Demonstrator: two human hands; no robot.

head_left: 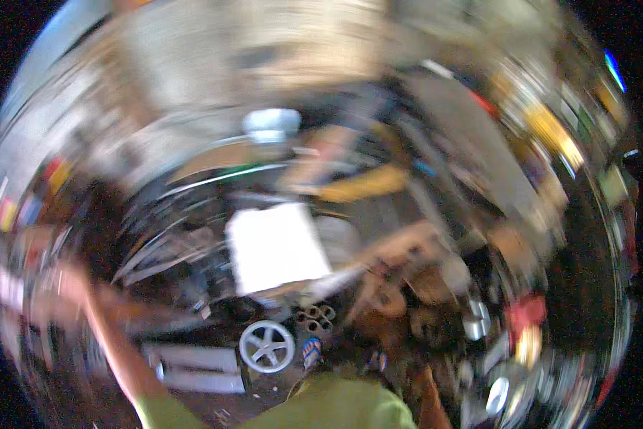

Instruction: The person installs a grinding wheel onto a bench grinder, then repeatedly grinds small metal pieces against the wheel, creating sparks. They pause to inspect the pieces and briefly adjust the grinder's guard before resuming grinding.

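The whole view is smeared by motion. My left hand (72,282) is stretched out to the far left, its fingers too blurred to read. It is nearest to a dark, cluttered patch, and I cannot make out anything in it. On the lower right my right forearm (431,402) hangs low beside my body; its hand blends into the dark clutter. A white sheet-like piece (275,247) lies in the middle of the workspace, apart from both hands. Close in front of me are a grey five-spoke wheel (266,347) and a pale flat panel (196,369).
Several short tube ends (316,318) sit beyond my foot (311,353). A yellow bar-like piece (364,184) and a light-blue rounded object (271,124) lie farther off. A red item (525,309) stands at right among blurred clutter. Brownish parts (389,300) crowd the centre right.
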